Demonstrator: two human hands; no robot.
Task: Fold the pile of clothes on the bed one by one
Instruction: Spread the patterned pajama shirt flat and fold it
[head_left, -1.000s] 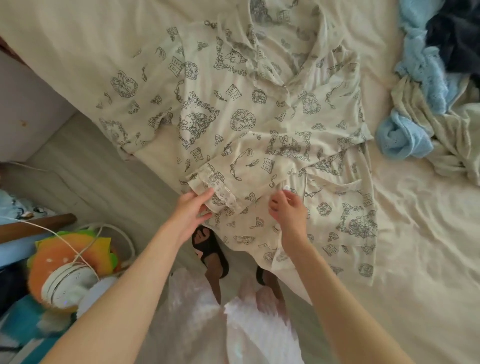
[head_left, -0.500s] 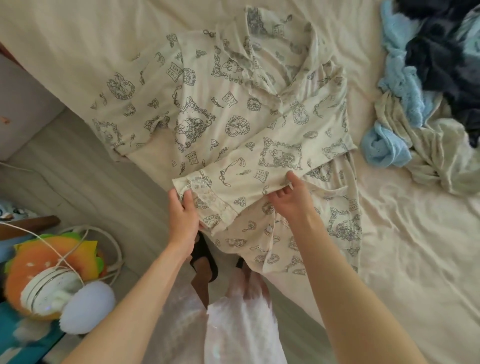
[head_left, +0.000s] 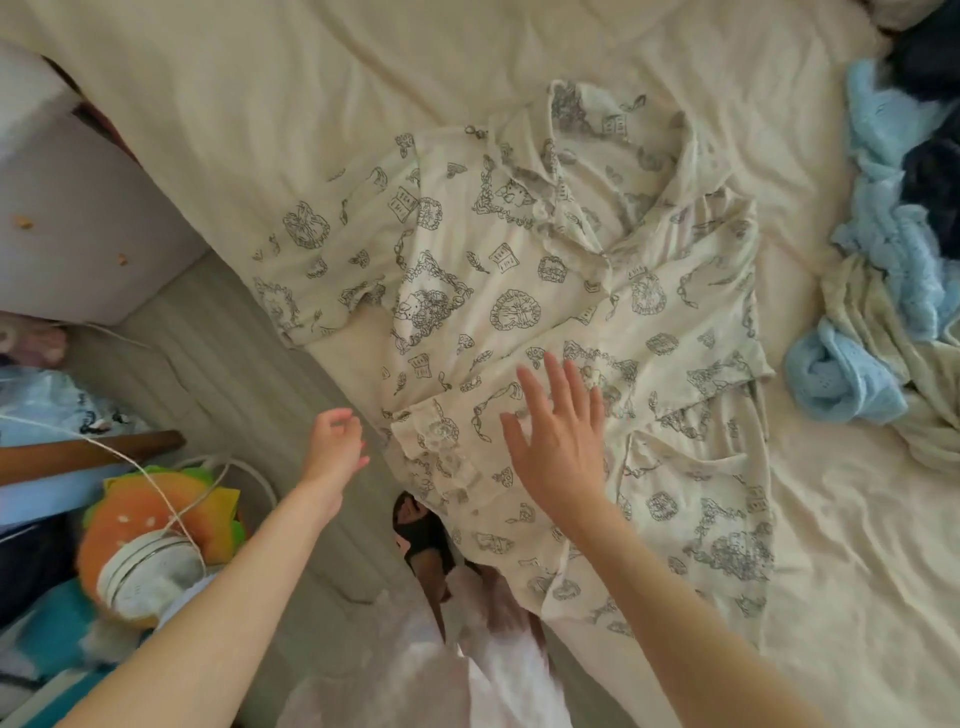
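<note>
A cream pyjama shirt (head_left: 519, 291) with a grey cartoon print lies spread on the bed (head_left: 311, 104), its hem hanging over the near edge. One sleeve is folded across the front, lace cuff at the lower left. My right hand (head_left: 558, 441) hovers flat over that sleeve with fingers spread and straight. My left hand (head_left: 335, 441) is off the bed's edge to the left of the cuff, fingers loosely curled and holding nothing. A pile of clothes (head_left: 893, 270), light blue, dark navy and cream, lies at the right side of the bed.
The wooden floor (head_left: 218, 374) runs along the bed's left side. A burger-shaped plush (head_left: 156, 525) with a white cable and round white device lies at the lower left. My feet in dark sandals (head_left: 421, 530) stand at the bed's edge.
Both hands have let go of the folded sleeve. My left hand has pulled away to the left off the bed; my right hand has opened flat over the sleeve. The view has tilted.
</note>
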